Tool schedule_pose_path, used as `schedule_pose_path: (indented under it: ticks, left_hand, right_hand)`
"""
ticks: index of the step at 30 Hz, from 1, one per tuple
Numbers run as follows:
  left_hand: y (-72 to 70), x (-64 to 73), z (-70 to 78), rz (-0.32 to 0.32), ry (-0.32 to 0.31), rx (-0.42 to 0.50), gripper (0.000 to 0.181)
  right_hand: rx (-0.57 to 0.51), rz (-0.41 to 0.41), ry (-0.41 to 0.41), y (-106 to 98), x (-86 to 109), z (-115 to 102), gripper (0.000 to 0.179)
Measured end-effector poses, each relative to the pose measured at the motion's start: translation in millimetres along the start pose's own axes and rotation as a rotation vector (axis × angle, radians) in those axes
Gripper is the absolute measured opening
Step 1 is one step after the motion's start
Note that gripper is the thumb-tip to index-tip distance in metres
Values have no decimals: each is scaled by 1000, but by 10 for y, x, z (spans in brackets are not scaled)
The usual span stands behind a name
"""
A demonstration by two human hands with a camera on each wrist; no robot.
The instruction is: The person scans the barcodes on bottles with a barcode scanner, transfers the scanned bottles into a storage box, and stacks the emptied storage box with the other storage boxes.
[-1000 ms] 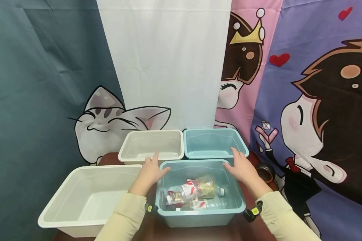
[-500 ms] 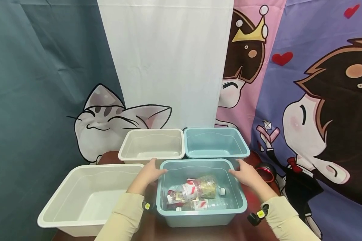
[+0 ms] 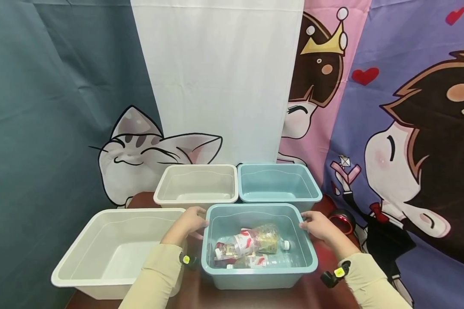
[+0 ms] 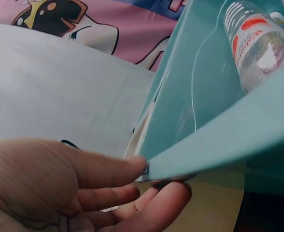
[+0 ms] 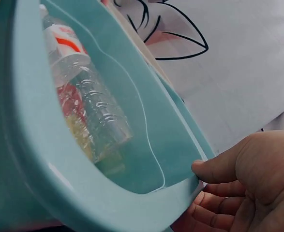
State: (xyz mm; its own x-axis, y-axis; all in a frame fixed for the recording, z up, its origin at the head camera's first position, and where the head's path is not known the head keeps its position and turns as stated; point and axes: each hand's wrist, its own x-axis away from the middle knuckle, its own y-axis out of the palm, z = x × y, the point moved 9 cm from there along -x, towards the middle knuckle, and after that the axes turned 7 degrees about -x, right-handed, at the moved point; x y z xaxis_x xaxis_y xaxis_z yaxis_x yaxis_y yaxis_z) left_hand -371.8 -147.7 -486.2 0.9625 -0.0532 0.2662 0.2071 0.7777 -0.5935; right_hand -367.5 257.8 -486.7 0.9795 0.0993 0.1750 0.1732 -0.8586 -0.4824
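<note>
A light blue plastic basin (image 3: 259, 279) stands at the near middle of the table in the head view. Clear plastic bottles (image 3: 251, 242) with red-and-white labels lie in it, along with a red and yellow item hard to make out beneath them. At the basin's left rim, my left hand (image 3: 188, 224) pinches the edge, thumb on top and fingers below, as the left wrist view shows. Opposite, my right hand (image 3: 320, 226) grips the right rim; in the right wrist view its thumb (image 5: 221, 166) presses the edge and the fingers curl beneath.
To the left is a large cream basin (image 3: 87, 282). Behind stand a smaller cream basin (image 3: 195, 200) and a second blue basin (image 3: 280, 199), side by side. A dark round object (image 3: 342, 221) sits right of my hand. A printed curtain (image 3: 220, 77) hangs behind the reddish-brown table (image 3: 270, 299).
Both hands have come down from above the basin's rear corners onto its side rims, and their fingers have curled under the edges. The basin and bottles have stayed nearly in place.
</note>
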Motion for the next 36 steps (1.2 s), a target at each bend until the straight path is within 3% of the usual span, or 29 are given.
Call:
schedule_pose_path:
  ticks: [4, 11, 22, 36]
  left_hand:
    - [45, -29, -52, -48, -12, 54, 56]
    - [62, -80, -114, -73, -15, 142, 53]
    - [69, -154, -94, -48, 5, 197, 57]
    - [68, -132, -76, -58, 29, 230, 66]
  right_hand:
    - [-81, -24, 28, 4, -33, 146, 53]
    - [-391, -150, 135, 124, -27, 416, 61]
    - [-436, -168, 152, 76, -89, 456, 65]
    - [-464, -146, 132, 68, -63, 454, 68]
